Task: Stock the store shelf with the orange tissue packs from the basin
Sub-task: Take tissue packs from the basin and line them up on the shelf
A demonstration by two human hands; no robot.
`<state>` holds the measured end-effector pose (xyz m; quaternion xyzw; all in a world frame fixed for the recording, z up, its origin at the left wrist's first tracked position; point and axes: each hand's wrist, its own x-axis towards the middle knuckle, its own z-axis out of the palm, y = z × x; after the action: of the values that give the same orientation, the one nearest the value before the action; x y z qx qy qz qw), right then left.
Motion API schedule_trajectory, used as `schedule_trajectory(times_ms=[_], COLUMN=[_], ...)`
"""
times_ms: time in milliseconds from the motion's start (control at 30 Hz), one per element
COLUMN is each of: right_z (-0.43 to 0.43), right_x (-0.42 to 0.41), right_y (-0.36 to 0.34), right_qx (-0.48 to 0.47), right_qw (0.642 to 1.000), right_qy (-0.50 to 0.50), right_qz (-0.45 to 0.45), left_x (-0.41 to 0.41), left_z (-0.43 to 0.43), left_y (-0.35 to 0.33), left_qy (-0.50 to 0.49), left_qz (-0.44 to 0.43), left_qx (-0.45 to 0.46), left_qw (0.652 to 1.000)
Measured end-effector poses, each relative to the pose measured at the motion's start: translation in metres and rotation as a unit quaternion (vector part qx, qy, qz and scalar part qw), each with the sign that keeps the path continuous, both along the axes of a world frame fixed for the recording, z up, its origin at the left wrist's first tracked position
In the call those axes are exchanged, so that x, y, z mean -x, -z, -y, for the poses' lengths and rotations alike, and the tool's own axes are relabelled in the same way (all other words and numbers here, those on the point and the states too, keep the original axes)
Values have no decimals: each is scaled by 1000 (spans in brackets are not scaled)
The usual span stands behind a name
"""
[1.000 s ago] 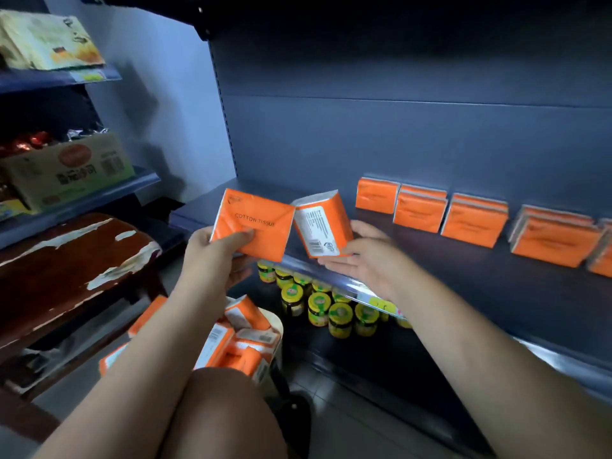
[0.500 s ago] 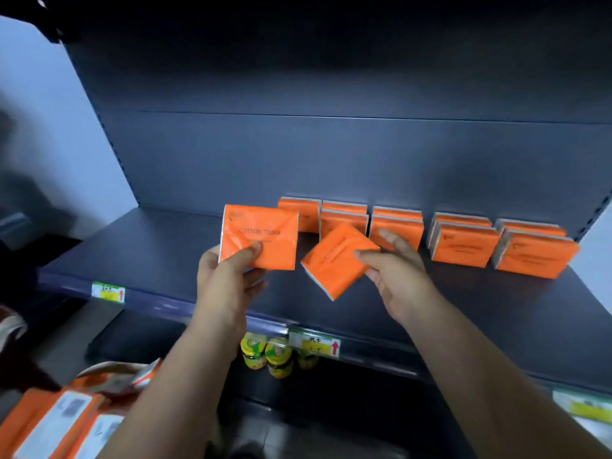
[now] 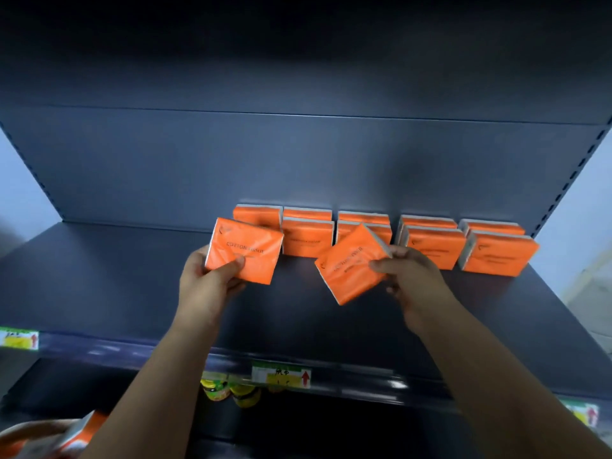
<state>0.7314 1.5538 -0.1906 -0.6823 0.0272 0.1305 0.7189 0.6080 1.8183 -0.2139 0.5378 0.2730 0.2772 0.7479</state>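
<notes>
Orange left pack (image 3: 246, 251) and tilted right pack (image 3: 349, 268) hang above shelf (image 3: 116, 279), before stocked packs (image 3: 435, 248).

The basin (image 3: 23, 437) is cut off by the lower-left corner, and the packs in it (image 3: 81, 437) show only as a blurred orange-and-white sliver. The jars (image 3: 231, 392) are partly hidden beneath the shelf lip (image 3: 132, 354) and smeared. Print on the middle price label (image 3: 281, 376) is illegible. The left label (image 3: 18, 339) is clipped by the edge. The rear packs (image 3: 306, 213) show top edges only. Most fingers of the left grip (image 3: 207, 286) lie hidden behind the left-held pack (image 3: 245, 250). The right-held pack (image 3: 351, 263), in the right grip (image 3: 414, 283), covers part of a shelved stack.
</notes>
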Motion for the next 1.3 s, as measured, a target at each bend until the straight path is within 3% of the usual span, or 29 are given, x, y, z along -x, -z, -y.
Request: schedule_trajectory(times_ms=[167, 367, 467, 533, 600, 667, 767, 933, 1167, 1300], right_z=[-2, -19, -25, -30, -34, -38, -42, -47, -62, -70], right_x=[2, 5, 5, 6, 4, 0, -4, -10, -11, -14], right_y=[-1, 4, 10, 13, 15, 18, 25, 32, 29, 30], right_qx=[-45, -9, 1, 4, 16, 35, 70, 131, 181, 196], right_qw=[999, 995, 994, 993, 991, 989, 983, 969, 949, 941], right_qy=[-15, -74, -74, -78, -80, -86, -97, -109, -113, -116], right_qz=[15, 64, 75, 88, 102, 119, 142, 180, 234, 249], left_x=[-27, -56, -65, -73, -78, -82, -86, -94, -107, -112], left_z=[-27, -43, -45, -52, -56, -58, -63, -66, -69, -70], left_y=[12, 22, 29, 32, 30, 29, 35, 43, 50, 49], left_qy=[-30, -18, -26, -68, -97, -104, -108, -70, -90, -96], left_qz=[-6, -57, -125, -222, -291, -311, -295, -149, -224, -238], left_qx=[-43, -138, -230, -285, -300, -291, -272, -184, -273, -278], left_qw=[999, 989, 965, 930, 903, 899, 910, 969, 931, 926])
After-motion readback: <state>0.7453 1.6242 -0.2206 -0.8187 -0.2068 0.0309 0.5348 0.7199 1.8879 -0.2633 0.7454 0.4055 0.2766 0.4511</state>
